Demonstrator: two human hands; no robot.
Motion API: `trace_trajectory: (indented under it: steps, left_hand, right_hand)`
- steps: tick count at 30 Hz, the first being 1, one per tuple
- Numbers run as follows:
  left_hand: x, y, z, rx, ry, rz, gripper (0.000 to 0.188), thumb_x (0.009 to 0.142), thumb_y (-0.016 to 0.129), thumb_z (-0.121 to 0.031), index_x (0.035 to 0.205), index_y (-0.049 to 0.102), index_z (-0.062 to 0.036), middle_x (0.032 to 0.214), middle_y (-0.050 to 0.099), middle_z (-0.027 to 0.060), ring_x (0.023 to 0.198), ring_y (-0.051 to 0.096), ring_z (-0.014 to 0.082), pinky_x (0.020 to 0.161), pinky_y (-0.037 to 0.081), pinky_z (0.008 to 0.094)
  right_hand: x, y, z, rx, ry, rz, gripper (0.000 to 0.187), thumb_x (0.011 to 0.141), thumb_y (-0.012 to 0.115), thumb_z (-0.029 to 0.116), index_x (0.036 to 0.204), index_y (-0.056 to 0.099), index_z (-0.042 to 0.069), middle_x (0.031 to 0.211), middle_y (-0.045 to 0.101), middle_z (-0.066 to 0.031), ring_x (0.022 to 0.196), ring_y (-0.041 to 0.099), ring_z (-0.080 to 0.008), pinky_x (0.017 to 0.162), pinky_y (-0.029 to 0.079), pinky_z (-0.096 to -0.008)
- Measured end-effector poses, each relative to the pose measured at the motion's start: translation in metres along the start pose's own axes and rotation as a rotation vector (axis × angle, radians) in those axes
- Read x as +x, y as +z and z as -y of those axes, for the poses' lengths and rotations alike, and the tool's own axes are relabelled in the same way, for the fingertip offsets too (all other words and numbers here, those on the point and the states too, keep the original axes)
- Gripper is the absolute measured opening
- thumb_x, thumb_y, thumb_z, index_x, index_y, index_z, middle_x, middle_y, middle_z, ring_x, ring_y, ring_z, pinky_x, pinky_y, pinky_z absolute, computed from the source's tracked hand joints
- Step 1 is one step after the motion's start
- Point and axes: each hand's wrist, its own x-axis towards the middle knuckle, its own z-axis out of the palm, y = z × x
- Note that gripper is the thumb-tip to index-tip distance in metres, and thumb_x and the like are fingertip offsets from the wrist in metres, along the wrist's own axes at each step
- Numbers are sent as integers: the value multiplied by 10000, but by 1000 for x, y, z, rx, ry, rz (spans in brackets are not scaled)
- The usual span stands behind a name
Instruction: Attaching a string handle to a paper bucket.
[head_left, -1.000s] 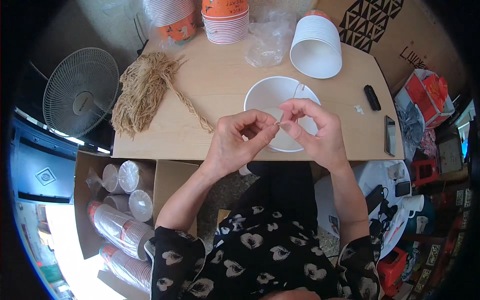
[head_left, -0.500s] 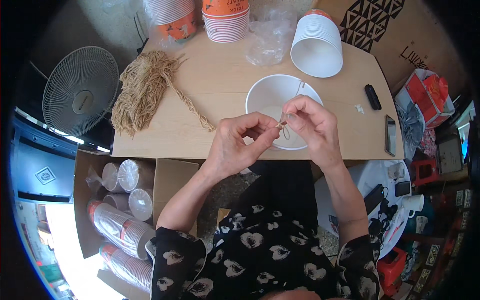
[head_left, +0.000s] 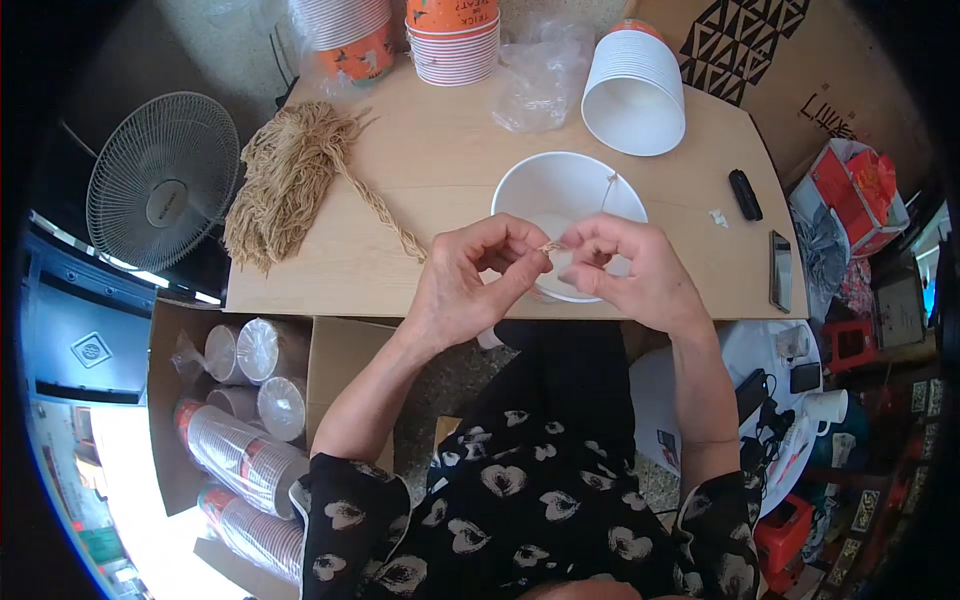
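Note:
In front of my body, just over the near rim of a white paper bucket, my left hand pinches a short, knotted piece of tan cord between thumb and fingertips. My right hand is close beside it, its index fingertip near the cord and its thumb apart from the index finger. Its fingers are slightly blurred. A thin cord hangs at the bucket's far right inner wall. Left of the bucket lies a large bundle of tan cords, with a twisted tail reaching toward my left hand.
Stacked white buckets lie tipped behind the bucket. Clear plastic wrap and orange-printed bucket stacks line the back. A phone and a black object sit at right. A cardboard box of wrapped stacks stands lower left.
My right thumb and index finger have parted and moved slightly down from the cord. The cord's loop has drawn into a small knot at my left fingertips. The bucket has shifted slightly.

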Motion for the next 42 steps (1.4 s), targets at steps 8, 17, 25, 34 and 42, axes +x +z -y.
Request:
trace_trajectory:
  steps: [8,17,25,34,42]
  left_hand:
    - [-1,5,-11,199,102,75,220,913,736,-44,1132,714,-27,763,639,-18,656,551,30,616,460,207]
    - [3,-2,0,388,376,-73,88,865,771,-46,949,748,-32,917,706,73,792,665,160,737,534,308]
    - [2,-16,9,539,439,-62,118,829,774,-38,942,741,-45,1054,691,103,1200,621,338,966,514,439]
    - [-2,-9,7,777,611,73,175,781,799,-72,936,720,-92,1091,655,70,1238,610,302,1082,434,513]
    - [-1,-18,-2,1092,830,221,267,810,728,-137,1072,702,-93,1052,683,29,1083,657,212,920,507,370]
  right_hand:
    - [-2,0,-7,191,-60,-159,131,962,711,103,963,700,-28,813,666,-17,706,569,-59,650,466,-219]
    - [-7,6,-11,343,-103,-232,132,961,706,105,947,691,-25,793,653,-26,687,564,-73,645,455,-225]
    - [-9,-3,-23,502,-203,-366,147,969,682,116,982,690,-30,844,667,-48,701,551,-84,671,438,-234]
    - [-44,-15,-26,336,-224,-432,134,960,698,97,985,689,-35,859,679,-46,738,574,-73,700,447,-224]
    - [-67,-44,-5,-14,-297,-476,121,833,733,-73,937,682,-36,896,689,-79,845,605,-144,792,470,-270]
